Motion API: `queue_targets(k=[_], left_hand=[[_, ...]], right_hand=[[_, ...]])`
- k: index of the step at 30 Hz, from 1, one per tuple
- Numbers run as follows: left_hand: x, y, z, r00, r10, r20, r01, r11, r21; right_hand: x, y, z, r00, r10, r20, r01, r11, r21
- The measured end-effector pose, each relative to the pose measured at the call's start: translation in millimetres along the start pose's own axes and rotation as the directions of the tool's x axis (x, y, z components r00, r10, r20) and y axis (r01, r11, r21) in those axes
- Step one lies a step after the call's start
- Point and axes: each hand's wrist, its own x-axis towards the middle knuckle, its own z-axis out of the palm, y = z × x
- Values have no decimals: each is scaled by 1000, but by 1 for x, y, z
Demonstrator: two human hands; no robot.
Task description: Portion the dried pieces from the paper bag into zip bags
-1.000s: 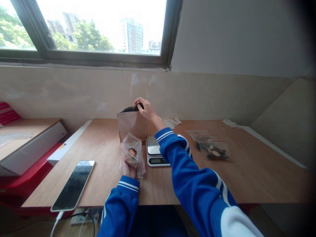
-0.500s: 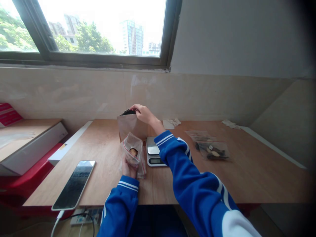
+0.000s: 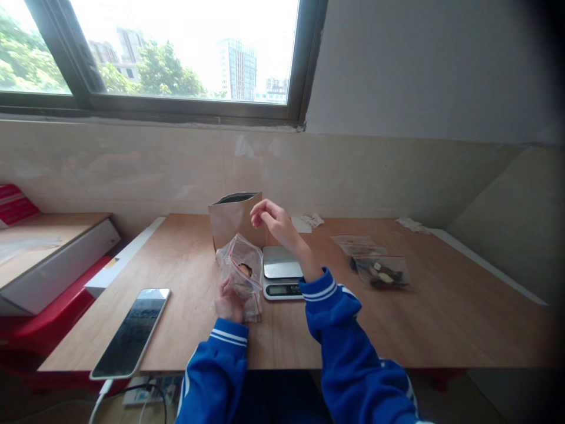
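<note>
My left hand (image 3: 229,301) is closed on a clear zip bag (image 3: 248,253), whose mouth gapes upward. Inside that bag lies a small brown, dried-looking slice (image 3: 245,270). Other clear bags are bunched around and beneath it. My right hand (image 3: 276,224) hovers above the kitchen scale (image 3: 282,265), just right of the brown paper bag (image 3: 233,221). Its fingers are curled together, and whatever may be between them is hidden. The paper bag stands upright with its dark-lined top open. A small display shows on the front of the scale.
Two filled zip bags (image 3: 384,274) with dark and pale pieces lie to the right. A phone (image 3: 132,333) on a charging cable rests at the front left. Crumpled tissue (image 3: 312,220) lies by the wall, under the window (image 3: 185,53).
My right hand has come out of the paper bag's mouth and moved right and down, toward the scale. The held zip bag has shifted slightly right and its mouth has turned.
</note>
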Motion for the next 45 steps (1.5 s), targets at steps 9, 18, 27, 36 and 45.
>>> queue_targets(k=[9,18,27,36,45], left_hand=[[9,-9,-14,972,29,233,-56,992,111],[10,-13,-12,947,33,318,-109,968,224],[10,-14,-8,957,100,273,-166,958,232],[15,-16,-10,968,206,140,-233,948,218],[16,-16,-12,973,205,102,-220,960,172]], right_hand=[[-67,17,3,903,211,375,-93,947,-308],[-78,29,-6,886,275,374,-173,943,-285],[-79,22,-10,943,246,223,-246,969,-31],[-83,36,9,902,343,261,-362,932,27],[-86,42,18,913,280,297,-287,958,-20]])
